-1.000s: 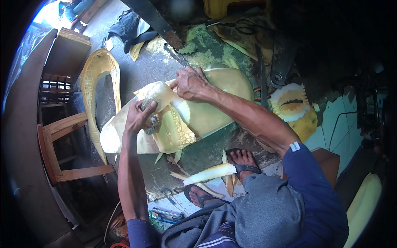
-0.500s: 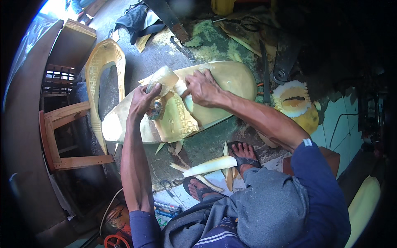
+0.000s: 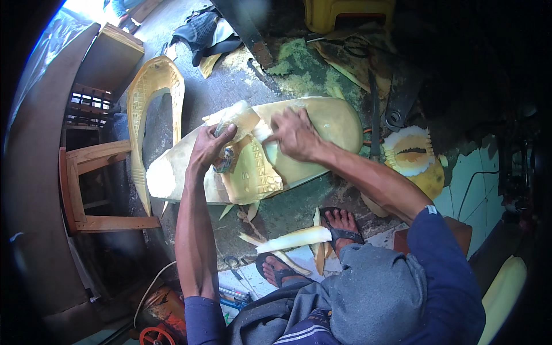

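Foam seat cushion (image 3: 310, 135) pale yellow – ribbed underside; sleeve (image 3: 454, 282) dark blue; stool (image 3: 86, 190) perhaps reddish-brown.

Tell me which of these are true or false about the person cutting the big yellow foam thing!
1. The left hand grips a small tool against the foam seat cushion. True.
2. The right hand is up in the air, touching nothing. False: it presses on the foam.
3. Foam offcuts lie by the sandalled feet. True.
4. A wooden stool stands at the person's right. False: it is at the left.
5. The person is barefoot. False: sandals are on.
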`<action>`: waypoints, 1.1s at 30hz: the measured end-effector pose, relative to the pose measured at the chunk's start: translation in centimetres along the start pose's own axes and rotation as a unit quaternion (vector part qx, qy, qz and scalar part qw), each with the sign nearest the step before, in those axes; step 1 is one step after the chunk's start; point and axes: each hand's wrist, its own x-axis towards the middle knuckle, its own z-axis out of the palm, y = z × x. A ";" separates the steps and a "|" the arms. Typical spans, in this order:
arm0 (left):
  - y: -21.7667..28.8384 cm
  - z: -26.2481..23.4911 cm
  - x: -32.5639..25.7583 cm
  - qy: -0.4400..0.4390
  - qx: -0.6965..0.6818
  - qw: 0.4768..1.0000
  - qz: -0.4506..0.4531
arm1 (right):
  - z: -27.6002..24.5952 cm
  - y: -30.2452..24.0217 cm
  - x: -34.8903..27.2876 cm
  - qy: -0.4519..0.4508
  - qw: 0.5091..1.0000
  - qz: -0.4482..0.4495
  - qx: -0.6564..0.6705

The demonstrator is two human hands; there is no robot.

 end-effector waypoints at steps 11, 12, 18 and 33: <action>2.2 0.0 -1.2 -0.044 0.055 0.996 -0.051 | 0.4 -2.6 -4.3 0.005 0.999 -0.042 0.021; 2.3 0.2 -1.5 -0.035 0.058 0.997 -0.029 | 0.3 -2.8 -4.4 0.043 0.998 -0.055 -0.005; 3.5 -0.2 -4.8 0.069 -0.170 0.980 0.075 | -1.5 -3.0 -5.0 0.141 0.988 -0.049 -0.027; 5.6 -6.5 -15.1 0.357 -0.589 0.719 0.086 | -3.2 -21.4 -5.7 -0.123 0.612 0.036 0.780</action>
